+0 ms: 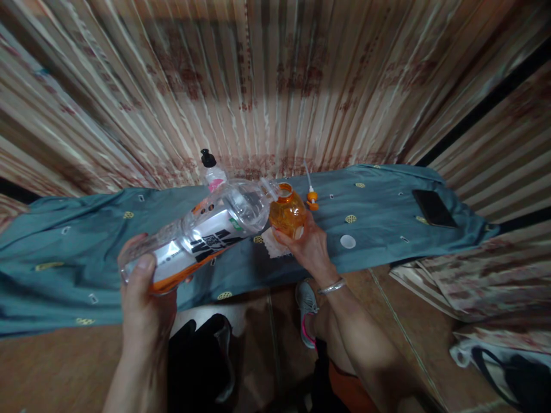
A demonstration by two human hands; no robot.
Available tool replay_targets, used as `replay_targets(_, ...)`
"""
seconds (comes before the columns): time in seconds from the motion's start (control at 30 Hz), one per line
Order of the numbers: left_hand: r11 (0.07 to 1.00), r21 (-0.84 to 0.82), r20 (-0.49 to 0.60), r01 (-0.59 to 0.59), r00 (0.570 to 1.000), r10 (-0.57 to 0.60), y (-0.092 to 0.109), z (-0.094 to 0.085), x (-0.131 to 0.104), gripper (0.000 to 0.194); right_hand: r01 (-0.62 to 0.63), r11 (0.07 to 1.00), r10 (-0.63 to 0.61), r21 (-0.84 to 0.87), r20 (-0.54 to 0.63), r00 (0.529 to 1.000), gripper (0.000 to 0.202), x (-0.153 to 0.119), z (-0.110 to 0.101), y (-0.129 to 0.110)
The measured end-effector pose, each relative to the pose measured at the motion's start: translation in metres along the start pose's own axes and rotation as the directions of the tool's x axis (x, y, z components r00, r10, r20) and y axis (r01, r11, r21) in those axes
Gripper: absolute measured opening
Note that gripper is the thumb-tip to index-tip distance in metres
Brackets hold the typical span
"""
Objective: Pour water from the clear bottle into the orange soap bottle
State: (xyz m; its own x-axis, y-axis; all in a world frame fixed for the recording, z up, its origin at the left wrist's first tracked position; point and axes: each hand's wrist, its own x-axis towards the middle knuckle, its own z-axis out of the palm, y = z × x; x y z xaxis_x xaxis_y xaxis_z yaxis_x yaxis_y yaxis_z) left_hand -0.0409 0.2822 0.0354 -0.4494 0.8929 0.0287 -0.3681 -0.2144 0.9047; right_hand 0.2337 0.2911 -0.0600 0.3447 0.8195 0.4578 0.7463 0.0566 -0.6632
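My left hand (146, 292) is wrapped round the base of a large clear plastic bottle (206, 229) with a silver and orange label. The bottle lies tilted, its mouth at the rim of a round orange pump bottle (288, 213). That orange bottle has no top on and is gripped from the right by my right hand (310, 244). Whether liquid passes between the two mouths, I cannot make out. An orange pump head (312, 198) with a clear tube lies on the cloth just past my right hand. Below the orange bottle is a pale cloth or tissue (274, 245).
A teal patterned cloth (379, 212) covers the narrow table. Behind the bottles stands a clear pump bottle with a black top (208, 159). A white disc (348, 241) and a dark phone (434, 208) lie to the right. Pleated curtains (267, 74) hang close behind.
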Motion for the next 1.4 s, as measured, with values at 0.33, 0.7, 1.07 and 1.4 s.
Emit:
replay_targets(0.33, 1.000, 0.003, -0.011, 0.005, 1.000, -0.005, -0.001, 0.000, 0.000, 0.074, -0.011, 1.000, 0.011, 0.018, 0.001, 1.000, 0.074, 0.000, -0.001, -0.001)
replay_targets(0.7, 1.000, -0.003, 0.011, 0.001, 1.000, -0.001, -0.003, -0.002, 0.000, 0.072, -0.043, 0.999, 0.043, 0.000, 0.018, 0.999, 0.076, 0.000, -0.001, -0.004)
replay_targets(1.07, 0.998, -0.044, 0.056, -0.039, 0.998, 0.042, -0.010, -0.007, 0.002, 0.061, -0.042, 0.999, 0.042, 0.014, 0.008, 0.999, 0.076, 0.000, -0.001, -0.002)
replay_targets(1.4, 0.998, -0.035, 0.052, -0.045, 0.998, 0.046, -0.010, -0.007, 0.001, 0.061, -0.034, 0.999, 0.034, 0.018, 0.021, 0.999, 0.073, 0.001, -0.004, -0.004)
